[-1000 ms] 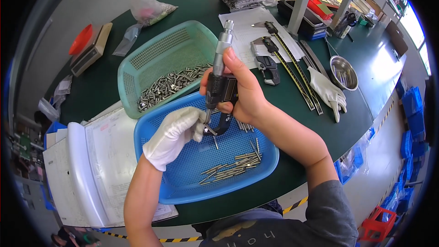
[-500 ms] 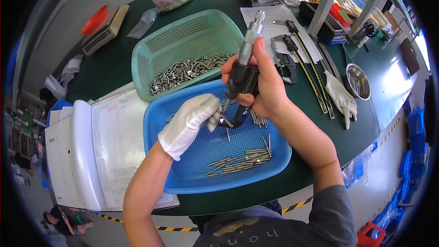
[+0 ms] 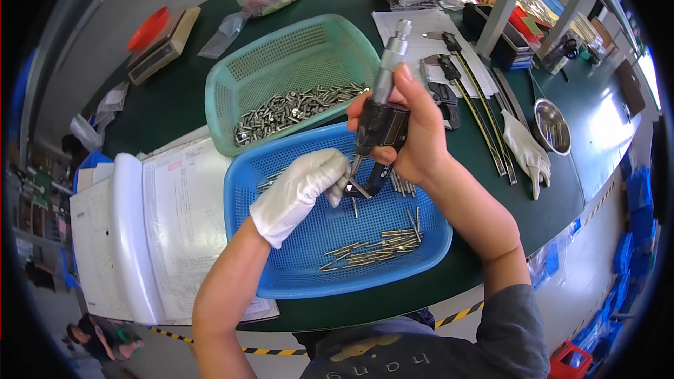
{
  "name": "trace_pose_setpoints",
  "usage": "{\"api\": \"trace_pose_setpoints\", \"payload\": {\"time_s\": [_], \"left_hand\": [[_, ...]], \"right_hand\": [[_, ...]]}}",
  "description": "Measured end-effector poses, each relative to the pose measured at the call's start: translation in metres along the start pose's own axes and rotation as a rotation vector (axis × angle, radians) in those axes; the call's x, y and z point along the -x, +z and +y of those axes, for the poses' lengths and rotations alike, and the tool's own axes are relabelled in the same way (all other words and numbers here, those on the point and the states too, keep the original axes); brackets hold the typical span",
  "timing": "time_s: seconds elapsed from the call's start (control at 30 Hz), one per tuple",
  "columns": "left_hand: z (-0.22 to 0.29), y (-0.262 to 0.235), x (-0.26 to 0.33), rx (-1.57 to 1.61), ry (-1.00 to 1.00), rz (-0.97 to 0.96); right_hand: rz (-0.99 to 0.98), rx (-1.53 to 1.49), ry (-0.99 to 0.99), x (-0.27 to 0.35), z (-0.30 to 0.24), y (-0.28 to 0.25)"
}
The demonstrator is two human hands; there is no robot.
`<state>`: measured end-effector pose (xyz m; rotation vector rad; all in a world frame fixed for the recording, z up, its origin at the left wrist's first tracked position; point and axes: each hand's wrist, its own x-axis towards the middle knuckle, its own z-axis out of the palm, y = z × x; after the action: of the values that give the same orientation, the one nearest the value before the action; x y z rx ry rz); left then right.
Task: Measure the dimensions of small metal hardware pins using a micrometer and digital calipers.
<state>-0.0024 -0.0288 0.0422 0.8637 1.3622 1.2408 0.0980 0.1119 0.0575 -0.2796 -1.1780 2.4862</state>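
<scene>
Dark green round surface (image 3: 175,109), crowded. Open white ring binder (image 3: 133,231) lies just left of the blue perforated plastic basket (image 3: 295,277), the landmark here. Behind the blue basket and touching its far rim, a teal perforated plastic basket (image 3: 281,63) carries a long heap of small metal pins (image 3: 295,109). Inside the blue basket, near its front right corner, a smaller cluster of like pins (image 3: 372,249); a few more by its right wall.

Right hand (image 3: 414,130), bare, held over the blue basket's far half, fingers wrapped around a black-and-silver digital micrometer (image 3: 382,116), barrel pointing up and away. Left hand (image 3: 302,193), white-gloved, over the basket's centre, fingers pinching one thin metal pin (image 3: 354,186) at the micrometer's jaws.

Judgement: measuring under way; teal heap outweighs the blue cluster, so most remains.
</scene>
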Motion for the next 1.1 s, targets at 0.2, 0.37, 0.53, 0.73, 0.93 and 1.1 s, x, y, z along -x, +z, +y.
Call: {"api": "trace_pose_setpoints", "payload": {"time_s": [0.2, 0.37, 0.53, 0.73, 0.93, 1.1], "left_hand": [[-0.002, 0.003, -0.003, 0.012, 0.025, 0.068], [0.003, 0.005, -0.013, 0.034, 0.006, 0.089], [-0.007, -0.001, -0.011, -0.007, 0.1, 0.011], [-0.014, -0.01, 0.008, 0.109, 0.331, -0.057], [-0.019, -0.019, 0.011, -0.678, 0.265, 0.002], [-0.036, -0.012, 0.025, -0.927, -0.115, -0.134]], "right_hand": [[-0.019, 0.014, -0.005, -0.003, 0.001, -0.009], [-0.039, -0.01, 0.022, -0.003, -0.01, -0.014], [-0.052, 0.089, 0.066, -0.009, -0.003, -0.013], [0.166, 0.004, 0.037, -0.008, 0.016, -0.012], [0.207, 0.077, -0.063, -0.009, -0.005, -0.026], [0.108, 0.118, 0.043, -0.007, -0.006, -0.017]]}}
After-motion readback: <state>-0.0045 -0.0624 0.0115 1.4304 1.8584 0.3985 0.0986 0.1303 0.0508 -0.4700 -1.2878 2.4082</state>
